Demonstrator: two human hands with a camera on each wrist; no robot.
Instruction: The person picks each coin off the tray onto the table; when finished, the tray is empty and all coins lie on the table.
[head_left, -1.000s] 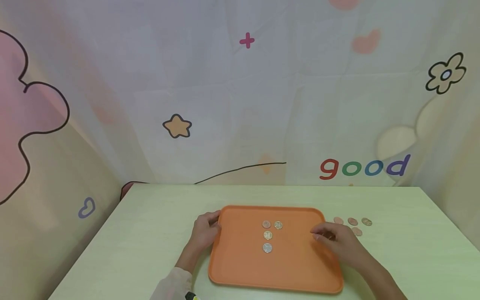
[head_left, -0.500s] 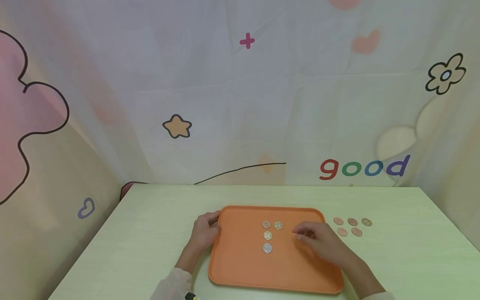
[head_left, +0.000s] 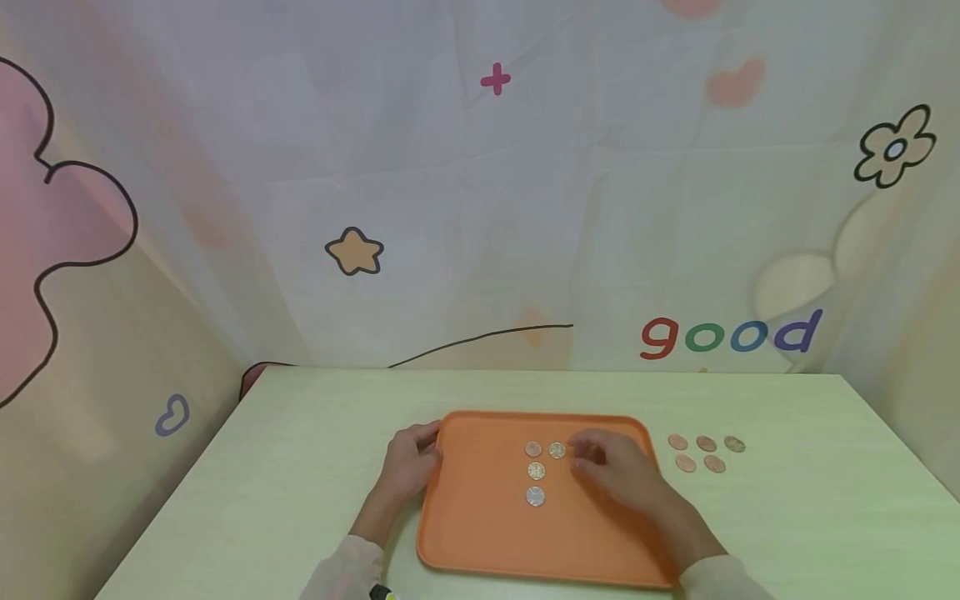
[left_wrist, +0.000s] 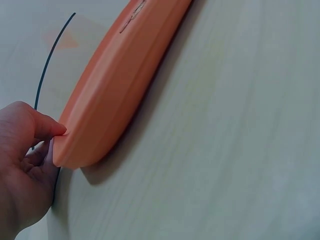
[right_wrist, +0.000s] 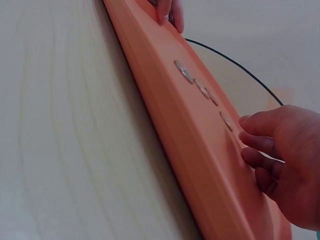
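My left hand (head_left: pixel 411 460) grips the left edge of an orange tray (head_left: pixel 480 542). In the left wrist view, its thumb lies on the rim with fingers at the outer side. Over the tray's right half, my right hand (head_left: pixel 617 468) has bent fingers, and its thumb stands apart from the index finger; no coin shows between them. Its fingertips are right beside a gold-coloured coin (head_left: pixel 557 451). To the left of that coin lies a copper-coloured coin (head_left: pixel 533 449), above another gold-coloured coin (head_left: pixel 536 471) and a silver coin (head_left: pixel 535 497).
Several copper-coloured coins (head_left: pixel 706 444) lie on the pale table (head_left: pixel 795 517) to the right of the tray. A printed curtain (head_left: pixel 450 192) hangs behind the table and along both sides.
My right hand has moved left across the tray from its right rim to the gold-coloured coin, uncovering the coins on the table. My left hand and the tray stay put.
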